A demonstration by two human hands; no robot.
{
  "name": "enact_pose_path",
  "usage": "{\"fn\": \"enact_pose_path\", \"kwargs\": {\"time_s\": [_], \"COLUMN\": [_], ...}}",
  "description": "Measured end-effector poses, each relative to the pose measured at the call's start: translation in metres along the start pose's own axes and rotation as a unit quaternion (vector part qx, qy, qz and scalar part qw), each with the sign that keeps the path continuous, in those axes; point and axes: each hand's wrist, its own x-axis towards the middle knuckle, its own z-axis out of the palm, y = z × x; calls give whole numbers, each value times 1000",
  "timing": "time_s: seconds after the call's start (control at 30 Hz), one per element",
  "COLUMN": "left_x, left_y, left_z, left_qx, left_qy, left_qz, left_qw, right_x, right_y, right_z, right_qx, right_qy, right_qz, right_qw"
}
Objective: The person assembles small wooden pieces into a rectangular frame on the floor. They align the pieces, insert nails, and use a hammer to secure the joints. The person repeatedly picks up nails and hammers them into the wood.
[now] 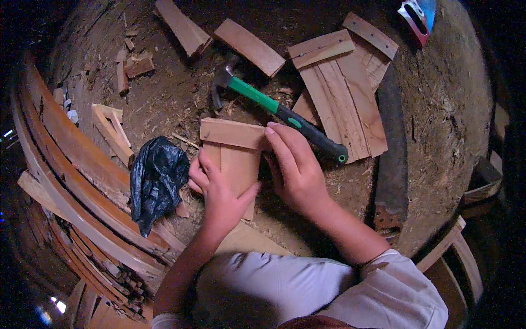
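In front of me is a small wooden panel [241,167] of upright boards, with a short wooden crosspiece [233,134] lying across its far end. What looks like a nail stands near the crosspiece's left end. My left hand [226,193] grips the panel, fingers at its left edge and thumb toward the right. The fingers of my right hand [298,172] close on the crosspiece's right end. Just beyond lies a claw hammer [257,97] with a green and black handle, its head to the left. Its grip end rests by a second panel [345,101] with a nailed crosspiece.
A black plastic bag [156,178] sits left of my left hand. Long planks [82,159] are stacked along the left. A dark saw blade [392,148] lies at right. Wood offcuts [251,46] and shavings lie on the dirt floor. A red, white and blue handle [421,24] shows far right.
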Motion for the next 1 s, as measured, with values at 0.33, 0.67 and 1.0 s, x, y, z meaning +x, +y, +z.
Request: {"fn": "enact_pose_path", "kwargs": {"time_s": [0.33, 0.67, 1.0], "left_x": [-2, -3, -4], "left_y": [-2, -7, -5], "left_z": [-3, -2, 1], "left_qx": [20, 8, -16], "left_qy": [-13, -19, -9], "left_qz": [5, 37, 17], "left_qw": [1000, 999, 1000], "right_x": [-3, -3, -5], "right_y": [5, 2, 0], "right_z": [-1, 0, 0], "right_qx": [44, 58, 40], "right_qy": [18, 29, 10], "right_qz": [-8, 11, 24], "right_qw": [999, 998, 999]}}
